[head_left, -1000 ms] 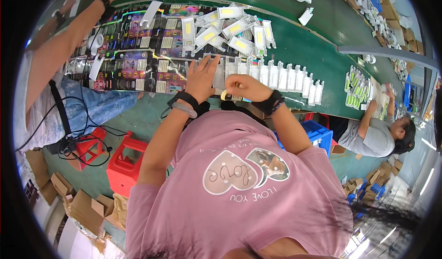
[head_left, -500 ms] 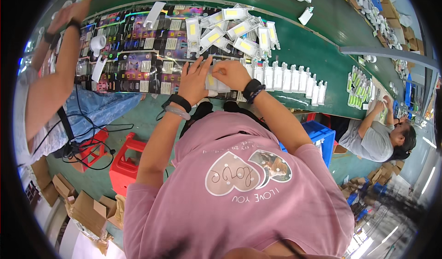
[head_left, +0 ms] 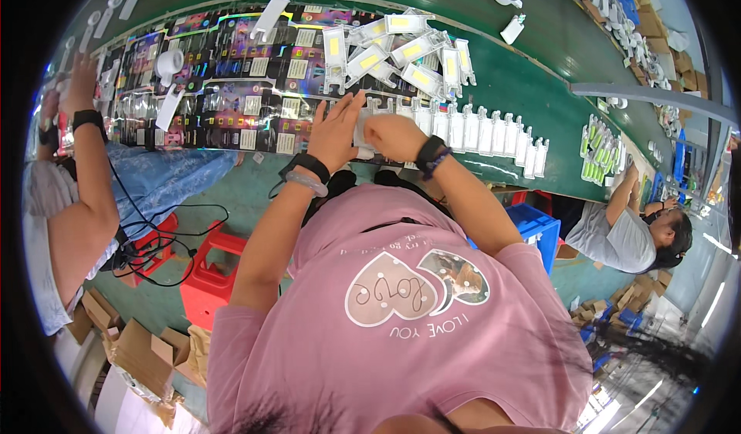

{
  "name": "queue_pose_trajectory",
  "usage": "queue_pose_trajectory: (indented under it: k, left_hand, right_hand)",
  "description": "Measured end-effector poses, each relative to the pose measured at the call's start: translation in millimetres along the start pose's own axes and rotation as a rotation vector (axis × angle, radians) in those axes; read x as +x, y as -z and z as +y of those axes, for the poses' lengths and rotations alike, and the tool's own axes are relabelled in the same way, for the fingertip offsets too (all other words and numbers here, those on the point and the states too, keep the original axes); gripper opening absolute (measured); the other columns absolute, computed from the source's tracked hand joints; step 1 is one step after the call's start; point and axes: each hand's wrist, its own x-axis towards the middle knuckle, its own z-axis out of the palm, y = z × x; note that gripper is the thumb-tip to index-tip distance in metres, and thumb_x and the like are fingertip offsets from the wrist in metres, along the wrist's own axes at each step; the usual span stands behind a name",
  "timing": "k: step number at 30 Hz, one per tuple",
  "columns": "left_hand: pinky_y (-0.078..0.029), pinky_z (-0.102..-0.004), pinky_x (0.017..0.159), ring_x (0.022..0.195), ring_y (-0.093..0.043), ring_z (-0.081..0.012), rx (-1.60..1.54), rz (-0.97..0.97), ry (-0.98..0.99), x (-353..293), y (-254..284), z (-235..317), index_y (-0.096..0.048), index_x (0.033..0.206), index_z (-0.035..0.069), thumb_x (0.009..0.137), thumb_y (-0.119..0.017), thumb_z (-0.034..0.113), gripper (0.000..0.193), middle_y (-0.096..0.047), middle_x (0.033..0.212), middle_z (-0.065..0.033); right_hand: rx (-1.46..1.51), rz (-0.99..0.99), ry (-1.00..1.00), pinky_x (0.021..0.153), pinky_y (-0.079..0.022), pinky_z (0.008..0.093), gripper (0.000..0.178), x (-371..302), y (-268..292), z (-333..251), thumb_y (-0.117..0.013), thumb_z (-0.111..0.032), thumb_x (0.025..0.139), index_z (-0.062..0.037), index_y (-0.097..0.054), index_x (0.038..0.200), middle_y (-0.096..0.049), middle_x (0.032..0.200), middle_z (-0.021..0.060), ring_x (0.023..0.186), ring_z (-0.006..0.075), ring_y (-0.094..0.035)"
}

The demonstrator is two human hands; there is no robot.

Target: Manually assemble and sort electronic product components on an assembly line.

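Observation:
My left hand rests at the table's near edge, fingers stretched out beside a clear plastic light housing. My right hand is curled closed against the right side of that housing. Whatever its fingertips hold is hidden beneath the hand. Beyond both hands lies a loose pile of clear housings with yellow light strips. To the right, a row of white-faced housings stands side by side along the green table.
Printed dark packaging sheets cover the table to the left, with a white tape roll on them. A co-worker's hand is at far left; another person sits at right. A red stool and blue crate stand below.
My right hand has changed from a raised pinch over the housing to a more curled, turned-down posture. My left hand stays nearly still. The left co-worker's arms have moved left and nearer.

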Motion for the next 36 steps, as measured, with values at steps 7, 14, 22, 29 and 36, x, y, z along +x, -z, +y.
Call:
queue_pose_trajectory:
  k: [7,14,22,29,36]
  left_hand:
    - [-0.022,-0.048,0.11,0.135,-0.031,-0.0271,-0.059,0.103,-0.032,-10,18,0,-0.023,0.146,0.01,0.06,-0.08,0.017,0.104,-0.042,0.14,-0.0101]
    - [-0.022,-0.0475,0.109,0.133,-0.033,-0.0273,0.005,0.025,-0.003,-21,10,-25,-0.024,0.145,0.009,0.061,-0.081,0.02,0.103,-0.044,0.136,-0.0137]
    - [-0.022,-0.0475,0.11,0.132,-0.035,-0.0275,-0.071,0.054,0.006,-22,5,-29,-0.023,0.146,0.009,0.06,-0.079,0.013,0.102,-0.045,0.135,-0.0144]
    - [-0.022,-0.0478,0.11,0.132,-0.035,-0.0272,-0.079,0.063,0.013,-24,7,-31,-0.022,0.146,0.009,0.06,-0.08,0.013,0.103,-0.045,0.135,-0.0138]
    - [-0.022,-0.0486,0.109,0.133,-0.033,-0.0261,-0.003,0.041,0.003,-23,5,-25,-0.024,0.145,0.009,0.06,-0.08,0.015,0.102,-0.044,0.137,-0.0114]
  right_hand:
    - [1.462,-0.215,-0.265,0.046,-0.038,0.0206,0.008,-50,17,7,-0.058,-0.01,0.087,-0.0022,-0.059,0.084,-0.06,0.076,0.0039,0.058,0.008,-0.052]
    - [1.445,-0.066,-0.305,0.044,-0.042,0.023,0.015,-2,6,-1,-0.057,-0.013,0.086,0.0009,-0.063,0.088,-0.061,0.073,0.0061,0.055,0.0128,-0.055]
    - [-0.079,0.226,-0.136,0.064,-0.05,0.0411,0.011,43,-28,-29,-0.065,-0.023,0.079,-0.0118,-0.064,0.08,-0.065,0.08,0.0093,0.075,0.0284,-0.064]
    - [-0.162,0.134,-0.084,0.062,-0.05,0.0434,0.013,51,-32,-26,-0.061,-0.021,0.083,-0.008,-0.061,0.082,-0.064,0.081,0.0118,0.073,0.031,-0.064]
    - [-0.139,0.154,-0.119,0.064,-0.048,0.0458,0.015,26,-32,-30,-0.055,-0.022,0.086,-0.0072,-0.059,0.082,-0.063,0.079,0.0115,0.075,0.0337,-0.062]
